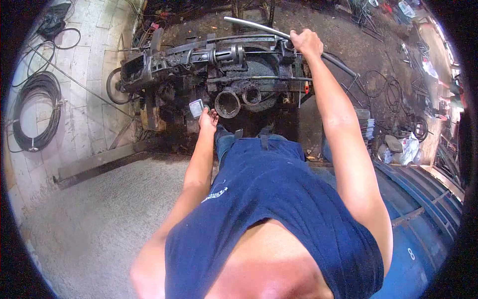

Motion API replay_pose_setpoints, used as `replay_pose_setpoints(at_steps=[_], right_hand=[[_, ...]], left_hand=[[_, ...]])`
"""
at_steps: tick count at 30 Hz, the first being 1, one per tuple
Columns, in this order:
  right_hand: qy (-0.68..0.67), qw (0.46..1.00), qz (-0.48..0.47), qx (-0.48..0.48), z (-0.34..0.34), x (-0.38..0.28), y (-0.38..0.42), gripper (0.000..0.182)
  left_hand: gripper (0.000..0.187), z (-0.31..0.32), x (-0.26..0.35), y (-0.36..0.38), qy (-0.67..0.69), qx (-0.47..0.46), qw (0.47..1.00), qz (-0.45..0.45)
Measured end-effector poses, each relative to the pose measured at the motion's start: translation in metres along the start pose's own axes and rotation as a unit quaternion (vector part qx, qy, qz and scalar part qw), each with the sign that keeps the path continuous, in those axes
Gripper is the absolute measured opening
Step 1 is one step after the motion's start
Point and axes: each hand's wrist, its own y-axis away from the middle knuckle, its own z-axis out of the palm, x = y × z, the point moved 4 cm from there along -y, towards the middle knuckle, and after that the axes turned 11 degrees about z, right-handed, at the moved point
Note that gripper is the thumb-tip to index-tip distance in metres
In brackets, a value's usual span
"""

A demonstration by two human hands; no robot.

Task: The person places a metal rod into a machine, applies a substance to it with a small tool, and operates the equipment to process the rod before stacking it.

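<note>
A long metal rod point(256, 26) is gripped in my right hand point(307, 43), which is raised above the right end of a greasy, dark metal machine point(196, 57). The rod slants down to the right; its upper part is bright and its lower part dark. My left hand point(208, 118) is lower down, in front of the machine, its fingers curled. A small pale, clear-looking box point(196, 108) sits against its thumb side. Whether the fingers hold anything else is hidden. Just right of this hand are a round metal ring opening point(228, 104) and a smaller ring point(251, 95).
A coil of black cable point(37, 112) hangs on the pale wall at left. At right are blue ribbed metal point(418, 199), white plastic bags point(409, 149) and loose cables point(386, 92). A red-handled tool point(306, 88) hangs at the machine's right end.
</note>
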Motion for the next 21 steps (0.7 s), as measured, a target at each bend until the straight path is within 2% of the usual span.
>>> replay_pose_setpoints(at_steps=[21], right_hand=[[-0.001, 1.000, -0.002, 0.004, -0.006, -0.002, 0.005, 0.061]], left_hand=[[0.020, 0.007, 0.005, 0.014, -0.006, -0.006, 1.000, 0.026]])
